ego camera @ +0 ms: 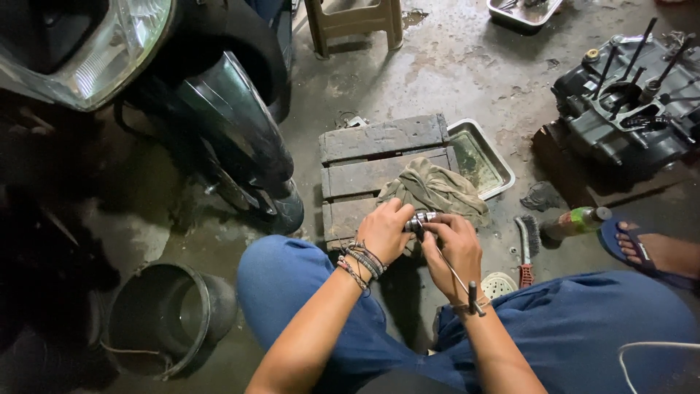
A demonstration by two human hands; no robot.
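Head view looks down on a person crouched on a stained concrete floor (452,66), both hands meeting over a small shiny metal cylinder part (421,219) held just above a wooden pallet block (379,138) with a crumpled rag (437,188) on it. The left hand (384,232) is curled around one end of the part, fingers pressed together on it; the right hand (456,244) pinches the other end, with a thin rod tool (456,277) running down along its wrist. The part lies roughly level, its long axis running left to right between the hands, the bright end toward the right hand. I'd judge the work mid-way: the engine case (627,109) sits opened well apart on the right, a wire brush (526,248) and a green bottle (580,221) lie nearby, and the part is not yet fitted anywhere
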